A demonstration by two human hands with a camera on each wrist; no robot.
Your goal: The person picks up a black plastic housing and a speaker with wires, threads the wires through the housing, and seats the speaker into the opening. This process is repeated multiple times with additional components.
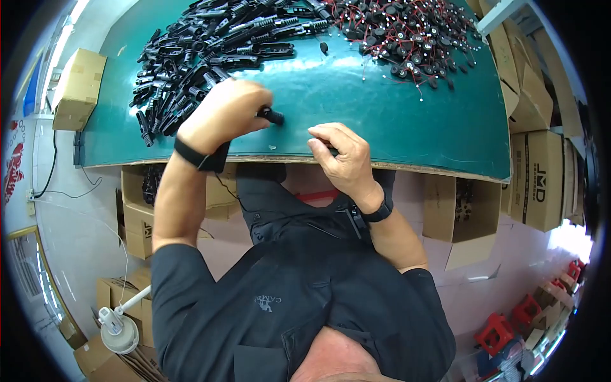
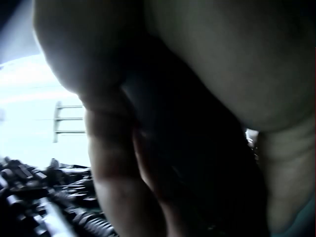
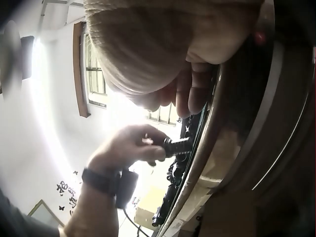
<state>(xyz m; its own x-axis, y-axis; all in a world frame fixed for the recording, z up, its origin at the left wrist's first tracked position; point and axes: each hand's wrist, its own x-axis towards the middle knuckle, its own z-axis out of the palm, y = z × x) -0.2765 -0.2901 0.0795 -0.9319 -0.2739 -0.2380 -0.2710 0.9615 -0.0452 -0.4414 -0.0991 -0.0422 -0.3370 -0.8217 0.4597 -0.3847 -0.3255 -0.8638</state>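
Observation:
My left hand (image 1: pixel 232 108) is over the table's left half, slightly blurred, and grips a black ribbed-ended plastic part (image 1: pixel 273 116). The part's ridged end sticks out to the right past the fingers. In the right wrist view the same part (image 3: pixel 177 147) shows between the left thumb and fingers; in the left wrist view it is a dark shape mostly covered by the hand. My right hand (image 1: pixel 344 156) hovers at the front edge with curled fingers, a small dark piece (image 1: pixel 333 152) showing between thumb and fingers. Its kind I cannot tell.
On the green table (image 1: pixel 305 89), a heap of black ribbed parts (image 1: pixel 210 51) lies at back left. Small round black pieces with red wires (image 1: pixel 407 38) are piled at back right. One loose black piece (image 1: pixel 324 48) lies between. Cardboard boxes (image 1: pixel 461 210) stand below the front edge.

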